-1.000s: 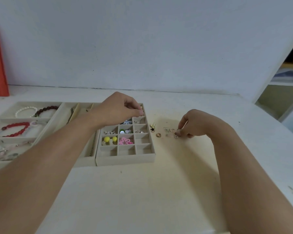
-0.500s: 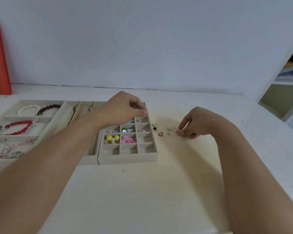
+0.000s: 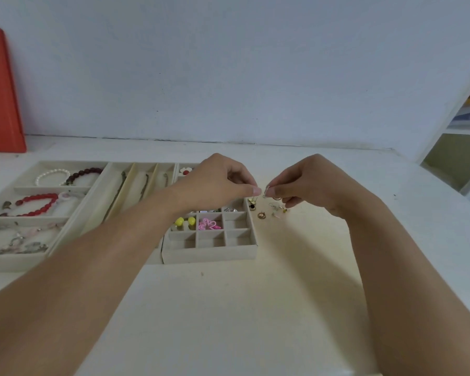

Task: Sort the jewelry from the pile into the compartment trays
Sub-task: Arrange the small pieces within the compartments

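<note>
We see left hand (image 3: pixel 220 183) and right hand (image 3: pixel 307 183) raised with fingertips nearly meeting, right one pinching a small earring (image 3: pixel 268 191); left's grip unclear. Below: leftover jewelry pile (image 3: pixel 269 211) on table (image 3: pixel 242 308), just right of grid tray (image 3: pixel 210 240); bracelet tray (image 3: pixel 36 210) far left.

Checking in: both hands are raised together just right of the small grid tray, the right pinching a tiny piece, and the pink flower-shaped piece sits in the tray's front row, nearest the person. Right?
Not quite. The head view shows the pink flower-shaped piece one row back, beside the yellow beads; the front row of the small beige grid tray looks empty. The rest holds: the left hand and right hand meet just right of the tray, the right pinching a tiny metal piece.
</note>
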The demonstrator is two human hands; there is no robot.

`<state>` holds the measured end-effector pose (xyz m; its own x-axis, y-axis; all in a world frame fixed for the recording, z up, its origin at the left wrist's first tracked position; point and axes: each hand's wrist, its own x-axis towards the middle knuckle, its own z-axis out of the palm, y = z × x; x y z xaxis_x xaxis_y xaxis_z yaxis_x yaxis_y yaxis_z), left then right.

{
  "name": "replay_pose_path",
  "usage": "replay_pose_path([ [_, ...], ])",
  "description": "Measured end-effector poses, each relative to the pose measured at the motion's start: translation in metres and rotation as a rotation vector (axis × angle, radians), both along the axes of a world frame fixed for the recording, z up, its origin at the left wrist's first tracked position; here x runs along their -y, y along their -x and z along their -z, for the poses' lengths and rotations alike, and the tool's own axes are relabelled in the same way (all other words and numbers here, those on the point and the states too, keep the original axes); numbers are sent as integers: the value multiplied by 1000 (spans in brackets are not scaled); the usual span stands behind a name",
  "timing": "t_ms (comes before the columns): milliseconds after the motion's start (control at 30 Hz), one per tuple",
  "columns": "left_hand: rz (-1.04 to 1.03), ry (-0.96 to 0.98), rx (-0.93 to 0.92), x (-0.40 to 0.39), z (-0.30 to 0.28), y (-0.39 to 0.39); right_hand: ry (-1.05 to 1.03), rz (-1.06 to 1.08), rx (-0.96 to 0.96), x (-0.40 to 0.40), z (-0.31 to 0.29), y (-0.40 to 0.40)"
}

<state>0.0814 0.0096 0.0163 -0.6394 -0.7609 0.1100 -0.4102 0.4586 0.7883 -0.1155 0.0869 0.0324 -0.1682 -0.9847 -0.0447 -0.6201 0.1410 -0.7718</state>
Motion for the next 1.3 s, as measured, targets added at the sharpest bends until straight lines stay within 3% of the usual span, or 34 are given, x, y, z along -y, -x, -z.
replay_pose_path([
  [200, 4, 28, 0, -1, 2, 2, -3, -36, 109, -1, -3, -1],
  [367, -56, 18, 18, 3, 4, -1, -99, 108, -185, 4, 8, 25],
  [500, -65, 32, 69, 8, -1, -7, -229, 75, -316, 8, 16, 34],
  [833, 49, 27, 327, 10, -20, -23, -192, 31, -333, 13, 23, 32],
  [1300, 122, 56, 491, 10, -13, -17, -148, 84, -372, 11, 19, 32],
])
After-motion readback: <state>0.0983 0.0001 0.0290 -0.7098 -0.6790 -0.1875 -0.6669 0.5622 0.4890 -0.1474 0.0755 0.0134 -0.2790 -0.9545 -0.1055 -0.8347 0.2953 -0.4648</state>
